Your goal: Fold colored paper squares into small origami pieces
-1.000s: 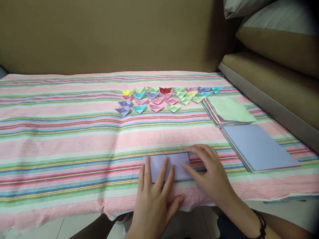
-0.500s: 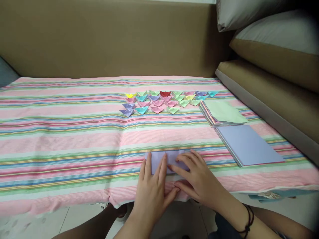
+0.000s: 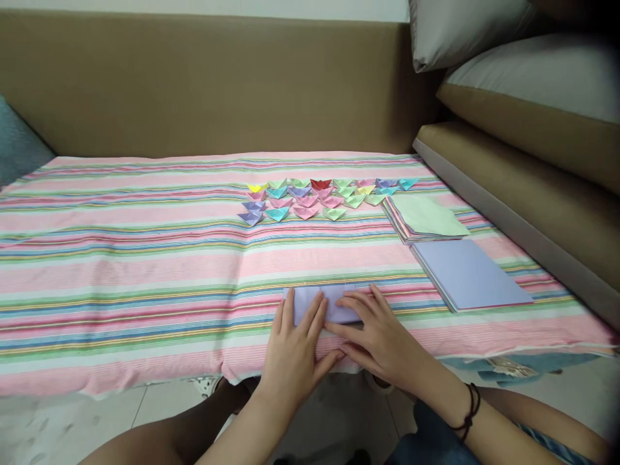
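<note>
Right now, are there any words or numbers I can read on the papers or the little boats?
None: no words, numbers or signs show anywhere.
The folded lilac paper under the left hand and right hand is blank.
The paper boats and both paper stacks are plain colours.

Right hand point(image 3: 382, 336) slid left over the lilac paper point(image 3: 322, 302).

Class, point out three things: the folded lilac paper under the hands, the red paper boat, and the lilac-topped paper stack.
folded lilac paper point(image 3: 334, 298), head view, bare top edge.
red paper boat point(image 3: 320, 184), head view, its middle.
lilac-topped paper stack point(image 3: 469, 274), head view, top sheet's centre.
</note>
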Tool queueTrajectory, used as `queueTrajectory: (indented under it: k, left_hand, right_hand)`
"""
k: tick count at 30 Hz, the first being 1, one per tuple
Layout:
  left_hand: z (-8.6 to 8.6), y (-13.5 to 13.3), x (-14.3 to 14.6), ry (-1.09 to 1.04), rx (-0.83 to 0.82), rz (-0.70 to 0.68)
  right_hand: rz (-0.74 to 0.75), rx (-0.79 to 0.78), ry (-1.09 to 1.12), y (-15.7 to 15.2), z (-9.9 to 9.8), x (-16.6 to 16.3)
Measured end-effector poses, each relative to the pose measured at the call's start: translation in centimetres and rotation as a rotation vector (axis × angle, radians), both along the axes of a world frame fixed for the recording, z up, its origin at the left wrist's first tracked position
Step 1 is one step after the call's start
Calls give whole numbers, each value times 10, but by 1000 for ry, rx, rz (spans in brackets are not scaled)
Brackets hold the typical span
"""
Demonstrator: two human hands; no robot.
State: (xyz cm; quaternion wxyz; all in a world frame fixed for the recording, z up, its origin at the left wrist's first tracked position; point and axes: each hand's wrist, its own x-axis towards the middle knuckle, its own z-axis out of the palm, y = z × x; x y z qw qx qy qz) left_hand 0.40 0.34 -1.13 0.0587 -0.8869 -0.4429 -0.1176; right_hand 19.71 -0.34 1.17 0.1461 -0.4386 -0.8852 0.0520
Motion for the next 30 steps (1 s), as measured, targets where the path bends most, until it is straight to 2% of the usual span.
queueTrajectory:
  k: [10, 21, 25, 28, 30]
  left_hand:
    - [1, -2, 1, -6, 39, 12]
    - [4, -1, -1, 62, 7, -15]
    - [6, 2, -3, 125, 1, -65]
    - [6, 3, -4, 143, -8, -84]
    - [6, 3, -4, 159, -19, -100]
  right_hand:
    - [-79, 59, 25, -5, 1, 20]
    - [-86, 34, 43, -8, 4, 37]
    - [-119, -36, 138, 1, 9, 39]
    - [-187, -25, 285, 11, 10, 33]
    - [-161, -43, 335, 17, 6, 25]
